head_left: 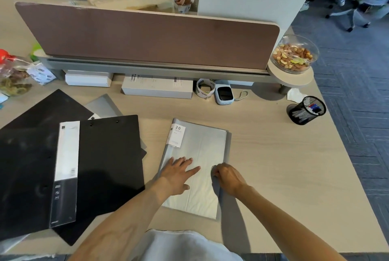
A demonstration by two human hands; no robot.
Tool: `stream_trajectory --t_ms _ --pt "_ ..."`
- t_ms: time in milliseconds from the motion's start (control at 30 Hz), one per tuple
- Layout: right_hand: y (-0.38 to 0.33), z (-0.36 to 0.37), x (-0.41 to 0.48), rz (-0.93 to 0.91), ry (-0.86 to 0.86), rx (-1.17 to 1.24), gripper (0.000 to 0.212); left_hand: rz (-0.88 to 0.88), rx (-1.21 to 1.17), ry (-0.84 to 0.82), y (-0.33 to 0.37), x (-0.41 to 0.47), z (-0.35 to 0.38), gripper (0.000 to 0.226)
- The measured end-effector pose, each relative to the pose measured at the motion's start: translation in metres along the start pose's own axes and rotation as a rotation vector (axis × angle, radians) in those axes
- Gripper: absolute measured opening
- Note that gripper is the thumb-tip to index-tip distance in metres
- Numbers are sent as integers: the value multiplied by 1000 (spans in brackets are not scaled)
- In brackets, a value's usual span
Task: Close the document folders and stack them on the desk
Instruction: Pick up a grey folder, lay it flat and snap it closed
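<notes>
The only number that reads clearly is "20", in dark digits on a small white label (176, 135). It sits at the far left corner of the grey display folder (210, 145), beyond the left hand (177, 173) that lies flat on this folder. The small print under the number is too fine to read. The right hand (228, 177) pinches the folder's right edge. To the left of both hands, the black folder (109, 155) carries a long strip label (65, 172) with a barcode and small icons, but its words are blurred. Far beyond the hands, a white box (156, 88) bears barcode labels, and the tape roll (205, 89) beside it has print. Both are unreadable.
</notes>
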State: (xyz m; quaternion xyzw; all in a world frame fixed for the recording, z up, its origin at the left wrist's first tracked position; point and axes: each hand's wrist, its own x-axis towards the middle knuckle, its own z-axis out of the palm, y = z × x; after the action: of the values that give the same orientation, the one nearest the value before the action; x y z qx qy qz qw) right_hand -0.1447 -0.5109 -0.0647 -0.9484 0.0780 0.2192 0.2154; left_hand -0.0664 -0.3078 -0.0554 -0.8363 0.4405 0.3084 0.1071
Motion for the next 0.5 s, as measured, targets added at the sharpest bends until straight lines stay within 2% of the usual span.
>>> stream_trajectory --t_ms 167,267,333,400,500 --pt "-5 5 1 -255 92 -363 27 1 4 9 -1 1 2 73" --pt "-19 1 7 -377 101 -403 25 5 -2 9 0 0 2 73" --pt "-26 -8 14 -267 115 -250 13 3 -3 7 2 0 2 73" --pt "-24 -14 24 -45 121 -30 3 4 -3 4 1 -2 2 73" --pt "-19 -24 35 188 124 272 18 11 -2 8 0 -3 2 72"
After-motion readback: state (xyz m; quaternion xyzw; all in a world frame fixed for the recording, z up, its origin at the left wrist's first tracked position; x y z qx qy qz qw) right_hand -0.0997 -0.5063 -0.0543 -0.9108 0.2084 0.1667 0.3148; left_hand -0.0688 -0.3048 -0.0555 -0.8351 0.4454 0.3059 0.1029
